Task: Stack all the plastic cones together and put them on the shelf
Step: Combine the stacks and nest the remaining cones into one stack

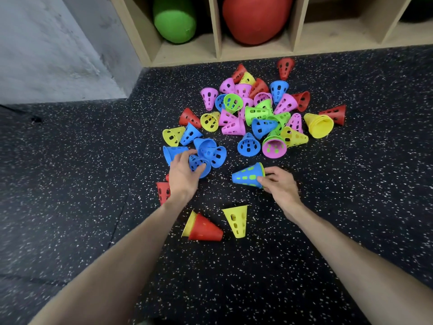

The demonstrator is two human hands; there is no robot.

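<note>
- Black rubber flooring [257, 277] flecked with white fills the view, with a grey wall [46, 43] at the far left and a wooden shelf unit [218, 26] along the top edge.
- Shelf compartments hold a green roller [174, 19] on the left and a red ball [255, 17] beside it.
- At the left, a red perforated cone [162, 192] lies partly hidden behind the left forearm.
- Left hand [181, 174] is closed around a blue cone [199, 166], fingers curled over its rim, at the near edge of a small cluster of blue cones [210, 150].
- Nearer the camera, a red cone nested over a yellow one [203, 228] lies on its side, just beside a single yellow cone [236, 221].
- Beyond, the main pile of cones [255, 111] in pink, green, blue, yellow and red lies scattered on the floor just before the shelf.
- Right hand [280, 184] pinches the wide end of a short stack [248, 175], blue outside with green showing through the holes, tip pointing left.
- Far right, a stack of yellow cones [319, 125] lies next to a red one [335, 113].
</note>
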